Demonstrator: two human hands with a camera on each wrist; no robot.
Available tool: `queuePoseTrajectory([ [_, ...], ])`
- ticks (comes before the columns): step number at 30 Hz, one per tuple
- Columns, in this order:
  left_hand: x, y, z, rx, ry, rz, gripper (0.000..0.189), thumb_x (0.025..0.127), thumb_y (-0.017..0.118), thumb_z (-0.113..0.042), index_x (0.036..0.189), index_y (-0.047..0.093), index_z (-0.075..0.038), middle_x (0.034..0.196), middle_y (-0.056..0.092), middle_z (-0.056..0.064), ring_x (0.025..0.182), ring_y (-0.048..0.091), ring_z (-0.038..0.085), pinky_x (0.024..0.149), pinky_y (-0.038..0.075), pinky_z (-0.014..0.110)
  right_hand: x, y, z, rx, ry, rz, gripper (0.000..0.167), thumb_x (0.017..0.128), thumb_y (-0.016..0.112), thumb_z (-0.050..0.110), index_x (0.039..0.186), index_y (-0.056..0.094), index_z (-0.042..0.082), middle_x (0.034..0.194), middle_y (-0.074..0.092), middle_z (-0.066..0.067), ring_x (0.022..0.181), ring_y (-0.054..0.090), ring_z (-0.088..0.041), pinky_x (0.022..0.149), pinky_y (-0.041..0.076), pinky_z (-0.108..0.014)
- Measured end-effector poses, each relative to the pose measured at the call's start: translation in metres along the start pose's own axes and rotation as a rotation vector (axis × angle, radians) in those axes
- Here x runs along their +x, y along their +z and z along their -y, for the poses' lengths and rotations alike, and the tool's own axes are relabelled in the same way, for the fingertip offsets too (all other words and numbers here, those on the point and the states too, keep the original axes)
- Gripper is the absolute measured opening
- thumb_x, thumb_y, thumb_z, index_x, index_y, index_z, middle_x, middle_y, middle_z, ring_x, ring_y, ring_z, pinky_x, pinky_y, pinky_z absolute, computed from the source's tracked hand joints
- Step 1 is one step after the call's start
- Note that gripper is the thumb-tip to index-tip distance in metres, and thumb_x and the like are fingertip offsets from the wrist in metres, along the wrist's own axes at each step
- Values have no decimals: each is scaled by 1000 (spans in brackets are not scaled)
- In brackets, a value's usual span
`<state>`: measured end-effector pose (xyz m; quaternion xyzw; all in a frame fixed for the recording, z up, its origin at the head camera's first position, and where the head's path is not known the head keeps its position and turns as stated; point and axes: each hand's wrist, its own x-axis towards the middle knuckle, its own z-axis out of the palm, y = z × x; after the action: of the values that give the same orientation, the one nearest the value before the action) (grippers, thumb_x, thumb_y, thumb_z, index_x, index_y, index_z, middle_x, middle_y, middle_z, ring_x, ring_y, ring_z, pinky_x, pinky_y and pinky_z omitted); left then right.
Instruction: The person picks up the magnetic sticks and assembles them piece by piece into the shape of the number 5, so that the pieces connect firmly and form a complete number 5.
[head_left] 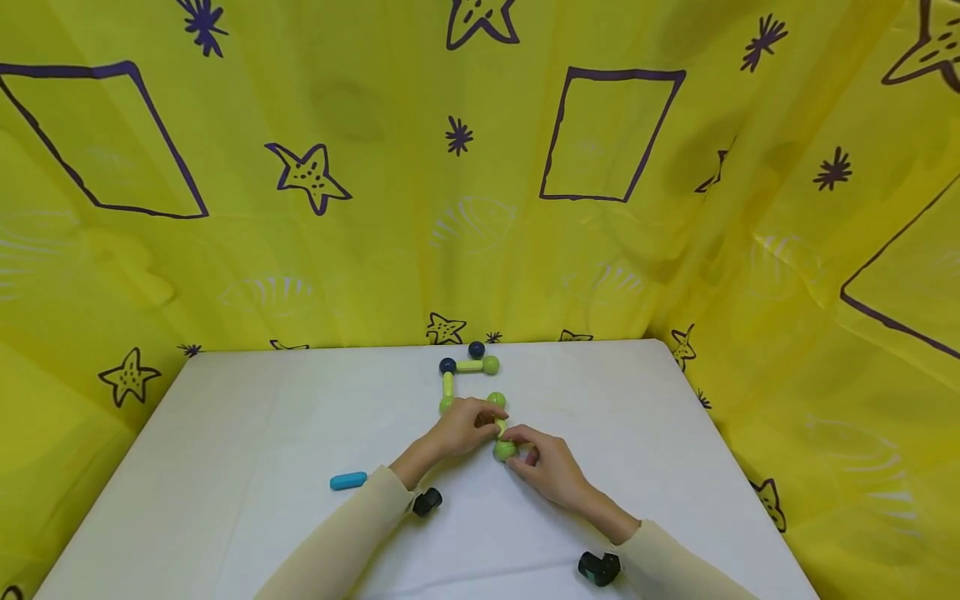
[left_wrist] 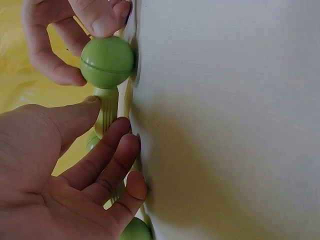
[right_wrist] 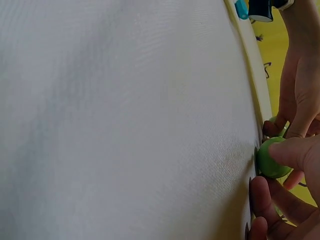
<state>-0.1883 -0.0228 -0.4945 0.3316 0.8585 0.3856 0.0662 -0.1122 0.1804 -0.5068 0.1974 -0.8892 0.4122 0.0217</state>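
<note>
My left hand (head_left: 461, 427) pinches a light-green ribbed rod (left_wrist: 107, 112) between thumb and fingers. At the rod's near end sits a green ball (left_wrist: 106, 62), which my right hand (head_left: 553, 468) grips with thumb and fingertips. In the right wrist view, the right thumb presses on this ball (right_wrist: 272, 159). Another green ball (head_left: 497, 400) shows at the rod's far end. Just beyond the left hand, a green ball (head_left: 446, 405), a rod (head_left: 448, 385), a dark blue ball (head_left: 447, 366), a second rod (head_left: 470, 366) and a green ball (head_left: 491, 365) form a bent chain.
A separate dark blue ball (head_left: 476, 350) lies by the table's back edge. Left of the left forearm is a blue rod (head_left: 348, 481). The white table (head_left: 247, 425) meets a yellow patterned curtain (head_left: 375, 250) behind. Both wrists carry small black cameras (head_left: 598, 569).
</note>
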Motion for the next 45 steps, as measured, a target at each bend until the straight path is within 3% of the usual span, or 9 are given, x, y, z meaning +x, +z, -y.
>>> queuePoseTrajectory([
  [9, 1, -2, -2, -14, -1, 14, 22, 95, 68, -1, 115, 76, -3, 88, 72, 2, 73, 54, 5, 72, 48, 24, 2, 1, -1, 8, 1, -12, 33, 89, 77, 0, 117, 69, 14, 113, 74, -8, 61, 52, -3, 58, 45, -23],
  [13, 0, -3, -1, -18, 5, 14, 21, 96, 67, -1, 116, 75, -2, 93, 73, 5, 77, 59, 10, 75, 50, 26, 3, 1, 0, 10, -3, -6, 33, 89, 77, 0, 118, 69, 14, 113, 74, -8, 61, 52, -3, 58, 46, -23],
  [18, -4, -5, 2, -37, -6, 17, 23, 97, 66, 0, 119, 73, -2, 106, 74, 9, 90, 66, 18, 83, 54, 32, 3, 3, -2, -1, 1, 2, 33, 89, 77, 1, 118, 69, 15, 112, 73, -7, 61, 51, -3, 58, 45, -22],
  [23, -13, -13, 3, -43, -20, -5, 28, 98, 66, -2, 125, 70, -5, 103, 74, 9, 91, 67, 19, 82, 54, 36, 3, 4, -3, -4, -7, 6, 33, 89, 76, 1, 118, 69, 15, 111, 73, -5, 61, 51, -3, 58, 45, -22],
  [34, -47, -41, 11, -35, -13, -103, 26, 96, 71, -9, 122, 70, -5, 98, 75, 8, 72, 61, 14, 67, 50, 28, 5, 0, -1, -3, 22, 39, 34, 89, 77, 2, 118, 69, 17, 110, 73, -5, 60, 51, -4, 56, 44, -22],
  [45, -94, -72, 31, 18, -34, -191, 27, 94, 76, -16, 119, 72, -6, 95, 74, 3, 70, 60, 8, 62, 49, 25, 6, -3, -1, -6, 9, 52, 34, 89, 77, 3, 119, 68, 17, 110, 73, -6, 60, 51, -3, 56, 45, -23],
])
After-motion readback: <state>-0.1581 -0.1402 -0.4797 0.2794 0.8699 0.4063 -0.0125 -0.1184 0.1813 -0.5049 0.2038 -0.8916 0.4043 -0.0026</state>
